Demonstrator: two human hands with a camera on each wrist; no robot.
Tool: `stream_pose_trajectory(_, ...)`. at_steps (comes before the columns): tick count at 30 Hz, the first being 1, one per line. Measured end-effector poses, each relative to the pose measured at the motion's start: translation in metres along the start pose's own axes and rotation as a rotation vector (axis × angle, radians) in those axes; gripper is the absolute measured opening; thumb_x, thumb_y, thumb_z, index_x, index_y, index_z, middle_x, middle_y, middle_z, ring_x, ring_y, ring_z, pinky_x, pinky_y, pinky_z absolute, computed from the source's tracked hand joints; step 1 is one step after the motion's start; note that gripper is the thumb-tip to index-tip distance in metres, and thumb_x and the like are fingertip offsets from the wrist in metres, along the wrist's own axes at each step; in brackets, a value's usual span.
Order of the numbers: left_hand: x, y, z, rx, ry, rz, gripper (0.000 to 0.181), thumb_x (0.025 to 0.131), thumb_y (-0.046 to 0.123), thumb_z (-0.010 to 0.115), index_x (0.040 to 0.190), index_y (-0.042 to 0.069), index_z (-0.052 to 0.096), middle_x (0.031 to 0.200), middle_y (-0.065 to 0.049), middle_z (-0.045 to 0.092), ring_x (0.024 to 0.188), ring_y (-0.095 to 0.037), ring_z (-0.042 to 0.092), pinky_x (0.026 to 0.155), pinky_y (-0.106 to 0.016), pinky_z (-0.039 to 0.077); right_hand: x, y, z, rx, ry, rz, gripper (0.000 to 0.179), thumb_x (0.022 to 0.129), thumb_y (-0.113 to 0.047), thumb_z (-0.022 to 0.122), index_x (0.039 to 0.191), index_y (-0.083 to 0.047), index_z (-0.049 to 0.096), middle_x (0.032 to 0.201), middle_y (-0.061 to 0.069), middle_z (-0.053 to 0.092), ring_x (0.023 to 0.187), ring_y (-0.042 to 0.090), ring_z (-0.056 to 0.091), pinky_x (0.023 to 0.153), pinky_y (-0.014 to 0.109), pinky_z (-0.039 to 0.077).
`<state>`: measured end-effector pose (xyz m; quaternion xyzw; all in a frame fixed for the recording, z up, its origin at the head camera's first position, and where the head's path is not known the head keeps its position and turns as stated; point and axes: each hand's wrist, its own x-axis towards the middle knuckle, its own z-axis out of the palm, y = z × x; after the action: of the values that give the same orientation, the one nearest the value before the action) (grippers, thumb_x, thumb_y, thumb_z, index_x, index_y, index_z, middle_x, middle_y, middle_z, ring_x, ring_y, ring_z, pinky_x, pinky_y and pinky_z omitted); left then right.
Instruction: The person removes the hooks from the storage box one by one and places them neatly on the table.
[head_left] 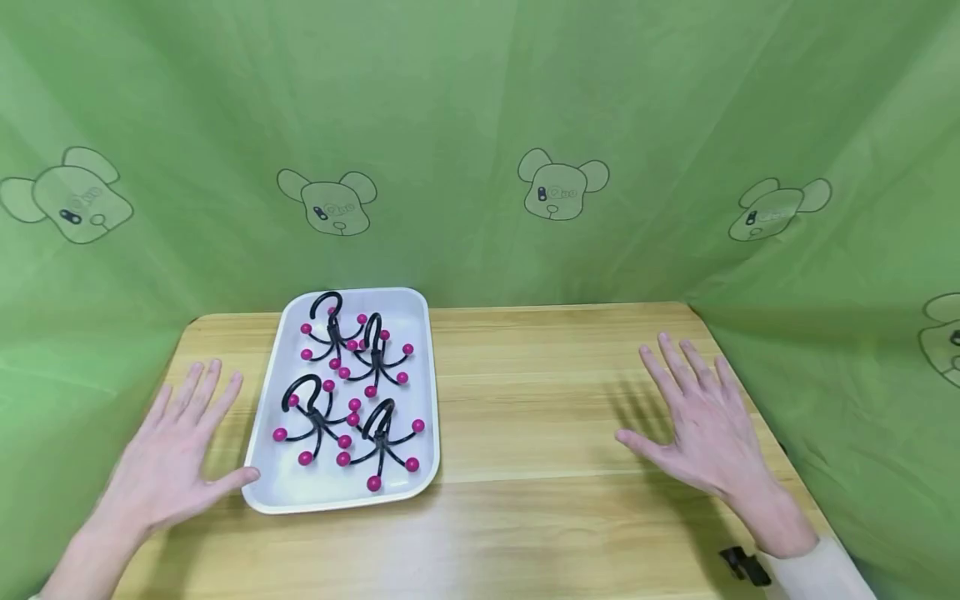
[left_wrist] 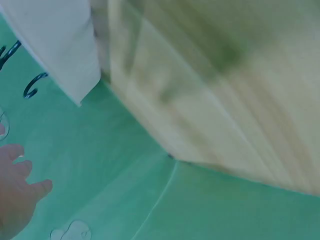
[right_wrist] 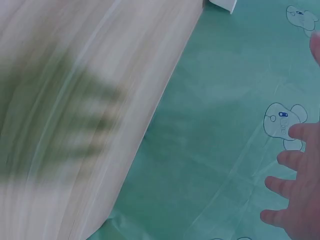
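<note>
In the head view my left hand (head_left: 168, 454) is spread with straight fingers beside a white tray (head_left: 277, 492); its thumb tip overlaps the tray's left edge, and I cannot tell whether they touch. Several black wire hooks (head_left: 381, 437) with curved tops and magenta ball ends lie in the tray. My right hand (head_left: 705, 421) hovers with fingers spread over the right part of the table, casting a shadow and holding nothing. The left wrist view catches part of the left hand (left_wrist: 20, 195); the right wrist view shows the right hand's fingers (right_wrist: 292, 187) extended.
A light wooden table (head_left: 540, 417) lies under both hands. Green cloth (head_left: 465, 125) printed with bear faces hangs behind it and at both sides. A small black object (head_left: 745, 567) sits by the right sleeve (head_left: 817, 575).
</note>
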<state>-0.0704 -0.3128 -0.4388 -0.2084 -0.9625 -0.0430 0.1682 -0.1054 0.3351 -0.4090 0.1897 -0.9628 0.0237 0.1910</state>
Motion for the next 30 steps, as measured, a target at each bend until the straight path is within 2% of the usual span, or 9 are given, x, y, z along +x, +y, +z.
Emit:
stream_pose_trajectory(7, -0.005, 0.001, 0.021, -0.012, -0.012, 0.036, 0.118, 0.084, 0.078, 0.063, 0.17, 0.01, 0.02, 0.18, -0.012, 0.002, 0.167, -0.017, -0.012, 0.133, -0.028, -0.017, 0.012, -0.021, 0.0, -0.005, -0.01, -0.046, 0.111, 0.085, -0.082, 0.058, 0.17, -0.02, 0.022, 0.175, 0.014, 0.029, 0.155, 0.046, 0.036, 0.134, 0.063, 0.017)
stream_pose_trajectory(12, -0.011, 0.002, 0.032, -0.018, -0.012, 0.051, 0.117, 0.083, 0.077, 0.064, 0.17, 0.011, 0.02, 0.18, -0.01, 0.002, 0.168, -0.019, -0.009, 0.133, -0.029, -0.017, 0.024, -0.043, 0.004, 0.021, 0.047, -0.124, 0.107, 0.091, -0.09, 0.036, 0.167, -0.015, 0.032, 0.169, 0.017, 0.041, 0.15, 0.046, 0.044, 0.125, 0.068, 0.029)
stream_pose_trajectory(16, -0.014, 0.004, 0.04, -0.023, -0.006, 0.062, 0.118, 0.08, 0.072, 0.069, 0.169, 0.009, 0.023, 0.179, -0.013, 0.006, 0.167, -0.016, -0.011, 0.133, -0.028, -0.016, 0.032, -0.063, 0.009, 0.047, 0.064, -0.18, 0.106, 0.093, -0.091, 0.023, 0.166, -0.015, 0.033, 0.168, 0.017, 0.042, 0.15, 0.045, 0.044, 0.125, 0.068, 0.031)
stream_pose_trajectory(20, -0.018, 0.005, 0.05, -0.035, -0.001, 0.074, 0.118, 0.078, 0.07, 0.073, 0.167, 0.006, 0.028, 0.177, -0.02, 0.017, 0.168, -0.017, -0.008, 0.134, -0.026, -0.015, 0.039, -0.084, 0.013, 0.065, 0.068, -0.229, 0.105, 0.094, -0.09, 0.02, 0.165, -0.014, 0.036, 0.168, 0.016, 0.042, 0.151, 0.043, 0.044, 0.126, 0.066, 0.031)
stream_pose_trajectory(25, -0.021, 0.007, 0.057, -0.067, 0.009, 0.077, 0.116, 0.08, 0.073, 0.07, 0.165, 0.005, 0.032, 0.176, -0.021, 0.022, 0.169, -0.02, -0.001, 0.135, -0.025, -0.012, 0.049, -0.107, 0.018, 0.087, 0.073, -0.291, 0.103, 0.095, -0.088, 0.018, 0.163, -0.014, 0.039, 0.167, 0.014, 0.044, 0.151, 0.04, 0.046, 0.126, 0.062, 0.034)
stream_pose_trajectory(30, -0.022, 0.008, 0.06, -0.071, 0.018, 0.092, 0.114, 0.083, 0.077, 0.062, 0.165, 0.004, 0.031, 0.175, -0.022, 0.025, 0.168, -0.017, -0.007, 0.135, -0.026, -0.012, 0.058, -0.129, 0.023, 0.095, 0.06, -0.356, 0.101, 0.097, -0.086, 0.015, 0.162, -0.013, 0.041, 0.166, 0.013, 0.047, 0.151, 0.038, 0.048, 0.127, 0.059, 0.036)
